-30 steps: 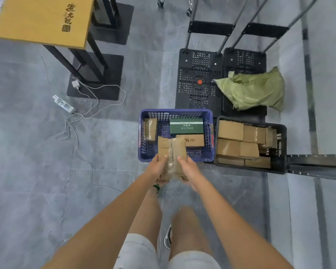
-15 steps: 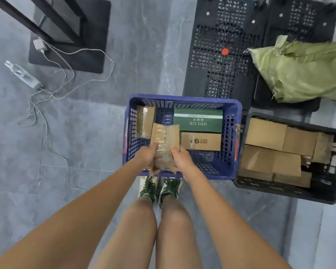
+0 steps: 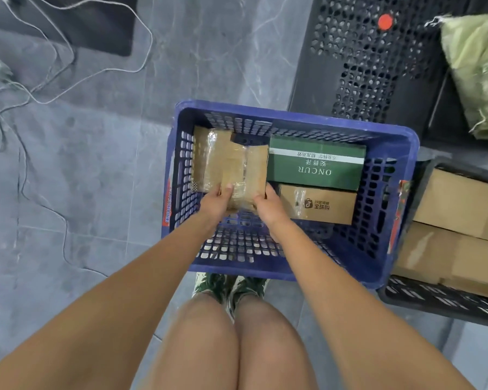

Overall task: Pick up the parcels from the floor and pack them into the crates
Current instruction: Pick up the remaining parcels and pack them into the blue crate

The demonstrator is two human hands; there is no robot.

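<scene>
Left hand (image 3: 216, 201) and right hand (image 3: 266, 205) both gripping the near end of a taped brown parcel (image 3: 244, 171), long axis pointing away from the person, inside the blue crate (image 3: 293, 115) at its left, overlapping another parcel (image 3: 209, 156), green box (image 3: 316, 163) just right, bare crate floor nearer the person, black crate (image 3: 434, 302) of cartons alongside.

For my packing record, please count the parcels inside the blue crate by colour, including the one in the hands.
Brown taped parcels: 2, one by the left wall, one held in the grip of the left hand and right hand.
Brown printed box: 1
Green box: 1
Total in the blue crate: 4
</scene>
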